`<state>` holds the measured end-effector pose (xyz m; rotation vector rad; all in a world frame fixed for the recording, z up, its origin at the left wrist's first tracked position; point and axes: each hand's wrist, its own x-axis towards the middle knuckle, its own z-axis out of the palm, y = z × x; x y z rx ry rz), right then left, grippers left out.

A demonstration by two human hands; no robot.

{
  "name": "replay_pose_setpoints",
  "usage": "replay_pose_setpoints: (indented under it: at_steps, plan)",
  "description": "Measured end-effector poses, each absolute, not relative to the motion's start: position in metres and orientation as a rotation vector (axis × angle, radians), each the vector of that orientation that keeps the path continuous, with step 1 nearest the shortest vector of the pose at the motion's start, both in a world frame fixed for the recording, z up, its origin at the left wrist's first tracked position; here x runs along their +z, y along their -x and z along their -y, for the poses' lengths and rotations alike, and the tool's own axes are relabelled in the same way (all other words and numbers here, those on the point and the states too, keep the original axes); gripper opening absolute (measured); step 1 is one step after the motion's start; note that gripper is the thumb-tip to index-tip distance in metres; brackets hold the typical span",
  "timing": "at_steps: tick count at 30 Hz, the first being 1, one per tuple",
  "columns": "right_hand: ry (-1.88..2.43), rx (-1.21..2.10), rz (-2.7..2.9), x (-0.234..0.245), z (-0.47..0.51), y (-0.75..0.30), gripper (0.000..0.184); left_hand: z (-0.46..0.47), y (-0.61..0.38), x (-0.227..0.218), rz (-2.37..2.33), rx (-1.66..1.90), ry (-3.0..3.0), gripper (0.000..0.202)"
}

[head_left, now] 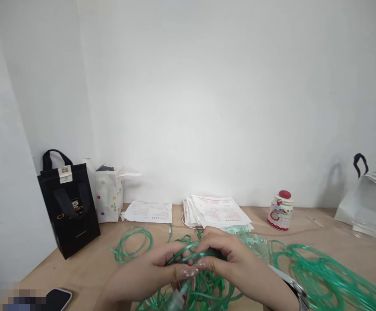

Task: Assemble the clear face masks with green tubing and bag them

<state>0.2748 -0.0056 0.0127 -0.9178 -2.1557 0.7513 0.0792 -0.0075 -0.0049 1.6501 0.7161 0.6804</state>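
Both hands meet at the middle front of the table, thumbs close together. My left hand (170, 268) is closed around a loop of green plastic tubing (185, 250). The same coil passes through my right hand (222, 250), whose thumb and fingers press on it. Below the hands hangs a clear plastic piece (176, 299), partly cut off by the frame; its exact kind I cannot make out. Under and behind them lies a tangle of green tubing and straps (207, 287). Several clear greenish plastic parts (255, 244) sit just beyond my right hand.
Left are a black gift bag (73, 216), a dotted white bag (109, 194), a phone (58, 299) and a tubing coil (133, 244). Printed paper packets (218, 211) lie by the wall. Right are a red-lidded jar (281, 210), a large tubing bundle (323, 268) and a white bag (362, 201).
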Motion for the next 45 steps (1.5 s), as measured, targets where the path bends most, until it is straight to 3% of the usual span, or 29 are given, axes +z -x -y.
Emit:
replay_pose_setpoints:
  at_steps: [4, 7, 13, 18, 24, 32, 37, 45]
  plan:
    - [0.946, 0.762, 2.170, 0.014, 0.006, -0.275, 0.005, 0.010, -0.086, -0.008, -0.659, 0.613, -1.564, 0.025]
    - [0.860, 0.830, 2.135, 0.013, 0.007, -0.278, 0.005, 0.014, -0.087, -0.006, -0.623, 0.673, -1.547, 0.018]
    - [0.748, 1.210, 1.751, 0.009, 0.001, -0.287, 0.034, 0.019, -0.075, 0.007, -0.587, 1.019, -1.371, 0.013]
    - [0.915, 0.910, 1.743, 0.009, -0.005, -0.284, 0.027, 0.010, -0.070, 0.001, -0.458, 1.030, -1.212, 0.008]
    - [0.885, 0.772, 1.924, 0.011, -0.001, -0.278, 0.025, 0.005, -0.073, -0.004, -0.441, 0.926, -1.175, 0.033]
    - [0.848, 1.121, 1.829, 0.012, -0.003, -0.283, 0.027, 0.006, -0.066, 0.000, -0.435, 1.122, -1.124, 0.036]
    - [0.862, 1.129, 1.876, 0.012, -0.007, -0.284, 0.020, 0.005, -0.059, 0.004, -0.364, 1.255, -1.003, 0.036]
    - [0.971, 1.050, 1.731, 0.010, -0.016, -0.300, 0.025, 0.005, -0.039, 0.006, -0.259, 1.362, -0.889, 0.032]
